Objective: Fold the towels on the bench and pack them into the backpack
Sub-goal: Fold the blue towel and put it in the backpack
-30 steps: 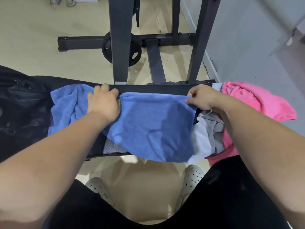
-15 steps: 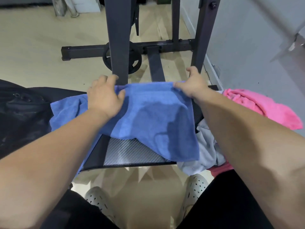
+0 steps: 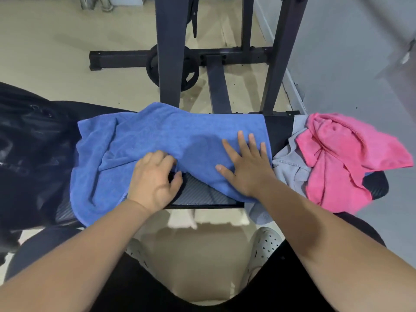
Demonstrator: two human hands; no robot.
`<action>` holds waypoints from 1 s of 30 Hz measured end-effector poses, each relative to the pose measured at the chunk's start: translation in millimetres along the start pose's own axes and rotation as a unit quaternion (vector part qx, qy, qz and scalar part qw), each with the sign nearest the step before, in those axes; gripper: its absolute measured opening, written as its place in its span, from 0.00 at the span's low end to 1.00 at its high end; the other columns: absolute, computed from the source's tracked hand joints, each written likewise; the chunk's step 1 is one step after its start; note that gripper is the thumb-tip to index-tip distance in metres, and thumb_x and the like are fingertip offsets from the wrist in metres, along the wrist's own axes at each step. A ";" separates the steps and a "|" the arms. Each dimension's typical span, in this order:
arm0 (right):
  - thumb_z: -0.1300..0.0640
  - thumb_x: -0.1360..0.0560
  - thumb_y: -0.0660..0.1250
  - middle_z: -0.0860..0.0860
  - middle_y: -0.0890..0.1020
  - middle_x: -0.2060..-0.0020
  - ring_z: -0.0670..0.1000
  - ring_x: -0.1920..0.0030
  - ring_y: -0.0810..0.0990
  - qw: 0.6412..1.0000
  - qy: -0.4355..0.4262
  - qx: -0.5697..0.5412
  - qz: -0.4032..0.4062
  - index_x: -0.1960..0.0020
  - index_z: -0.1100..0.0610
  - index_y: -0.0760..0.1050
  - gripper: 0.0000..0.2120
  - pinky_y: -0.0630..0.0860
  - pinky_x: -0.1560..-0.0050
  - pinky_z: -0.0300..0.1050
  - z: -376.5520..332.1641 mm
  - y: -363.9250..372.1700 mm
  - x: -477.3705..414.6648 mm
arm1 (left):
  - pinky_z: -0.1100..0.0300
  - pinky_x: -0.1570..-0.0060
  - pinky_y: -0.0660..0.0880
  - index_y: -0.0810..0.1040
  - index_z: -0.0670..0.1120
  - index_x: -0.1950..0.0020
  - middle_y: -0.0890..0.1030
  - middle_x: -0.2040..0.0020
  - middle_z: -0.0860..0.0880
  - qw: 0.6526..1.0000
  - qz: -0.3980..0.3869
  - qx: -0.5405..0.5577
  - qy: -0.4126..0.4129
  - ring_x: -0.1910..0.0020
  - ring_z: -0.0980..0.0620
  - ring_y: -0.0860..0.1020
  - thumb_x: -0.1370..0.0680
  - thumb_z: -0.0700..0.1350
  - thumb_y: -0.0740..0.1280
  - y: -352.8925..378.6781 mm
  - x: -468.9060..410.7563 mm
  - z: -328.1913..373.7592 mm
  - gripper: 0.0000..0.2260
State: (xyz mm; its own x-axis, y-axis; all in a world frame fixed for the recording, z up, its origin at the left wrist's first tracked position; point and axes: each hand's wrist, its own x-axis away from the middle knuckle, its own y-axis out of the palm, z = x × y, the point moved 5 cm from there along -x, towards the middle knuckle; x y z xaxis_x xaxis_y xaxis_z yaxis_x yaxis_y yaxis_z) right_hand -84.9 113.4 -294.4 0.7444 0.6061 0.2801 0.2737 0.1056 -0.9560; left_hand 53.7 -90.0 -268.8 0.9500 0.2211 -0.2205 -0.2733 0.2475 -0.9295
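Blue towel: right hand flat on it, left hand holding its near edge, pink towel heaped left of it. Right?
No. Head view shows the pink towel heaped right of the blue towel, not left. The right hand flat on it, left hand holding its near edge: both correct.

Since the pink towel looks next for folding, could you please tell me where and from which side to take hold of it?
Pinch the pink towel at its pointed corner jutting right, beyond the bench end, coming from the right with the right hand. It lies crumpled over the grey towel, so a grab in the middle would probably lift both.
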 end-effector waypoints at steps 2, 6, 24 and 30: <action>0.24 0.29 0.35 0.53 0.37 0.19 0.61 0.20 0.37 1.000 0.001 0.015 0.008 0.19 0.38 0.39 0.41 0.39 0.22 0.65 7.1 -2.2 -1.7 | 0.44 0.47 0.73 0.78 0.43 0.46 0.76 0.43 0.42 0.998 -0.027 -0.040 -0.051 0.46 0.38 0.74 0.28 0.55 0.63 -1.3 3.0 -11.2 0.18; 0.26 0.26 0.41 0.57 0.40 0.18 0.61 0.19 0.39 0.999 0.015 0.031 -0.003 0.19 0.38 0.40 0.38 0.40 0.22 0.63 20.0 -6.7 -2.0 | 0.40 0.42 0.70 0.78 0.45 0.45 0.73 0.38 0.41 0.993 0.002 -0.059 -0.098 0.40 0.38 0.71 0.26 0.55 0.65 -8.4 13.5 -25.2 0.17; 0.20 0.31 0.49 0.47 0.34 0.19 0.57 0.20 0.31 0.998 -0.045 0.000 -0.042 0.21 0.33 0.38 0.44 0.35 0.23 0.66 -52.0 4.8 13.5 | 0.52 0.65 0.65 0.78 0.41 0.59 0.74 0.61 0.45 0.990 -0.007 -0.068 -0.126 0.60 0.41 0.71 0.27 0.34 0.64 -55.8 32.1 -74.1 0.05; 0.26 0.26 0.59 0.49 0.40 0.18 0.59 0.19 0.37 0.997 -0.035 -0.029 -0.062 0.20 0.35 0.45 0.42 0.38 0.23 0.69 -54.6 -10.7 11.2 | 0.51 0.66 0.70 0.68 0.48 0.68 0.71 0.69 0.51 0.983 -0.180 0.023 -0.038 0.68 0.50 0.68 0.29 0.33 0.66 -94.2 42.8 -82.7 0.14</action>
State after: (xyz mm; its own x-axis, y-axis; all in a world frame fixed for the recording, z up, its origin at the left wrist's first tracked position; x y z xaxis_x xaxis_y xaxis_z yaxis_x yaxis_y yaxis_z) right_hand -46.2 76.0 -276.3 0.6596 0.6444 0.3870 0.3968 0.1388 -0.9074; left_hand 132.6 -181.9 -215.2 0.9728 0.1807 0.1452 0.0711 0.3639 -0.9287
